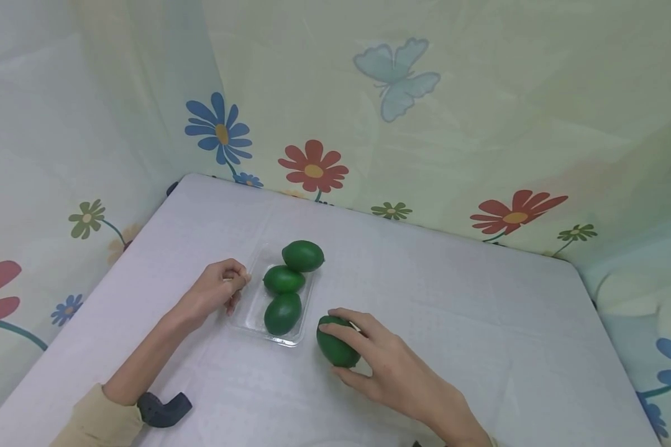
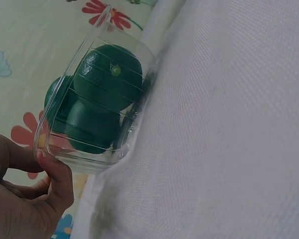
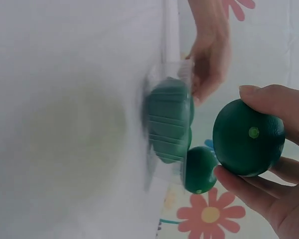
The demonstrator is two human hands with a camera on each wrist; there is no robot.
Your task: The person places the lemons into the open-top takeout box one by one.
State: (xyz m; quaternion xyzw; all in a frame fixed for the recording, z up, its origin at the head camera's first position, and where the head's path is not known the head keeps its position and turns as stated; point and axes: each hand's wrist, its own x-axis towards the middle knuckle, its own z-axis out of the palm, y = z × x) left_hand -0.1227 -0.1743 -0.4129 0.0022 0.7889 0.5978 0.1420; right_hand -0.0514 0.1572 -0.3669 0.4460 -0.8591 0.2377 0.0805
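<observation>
A clear plastic container (image 1: 255,302) stands on the white-covered table. My left hand (image 1: 221,288) pinches its left rim between thumb and fingers, as the left wrist view shows closely. Two green limes, a near one (image 1: 283,314) and a middle one (image 1: 284,280), lie inside. Another lime (image 1: 304,256) sits higher at the far right corner, seeming to lean over the rim. Just right of the container, my right hand (image 1: 394,366) grips one more lime (image 3: 248,138) between thumb and fingers. In the right wrist view that lime appears raised above the tabletop.
A dark curved object (image 1: 164,410) lies by my left sleeve. The white tablecloth (image 1: 453,298) stretches to the right of the container. Behind and beside the table hangs a curtain (image 1: 458,136) printed with flowers and a butterfly.
</observation>
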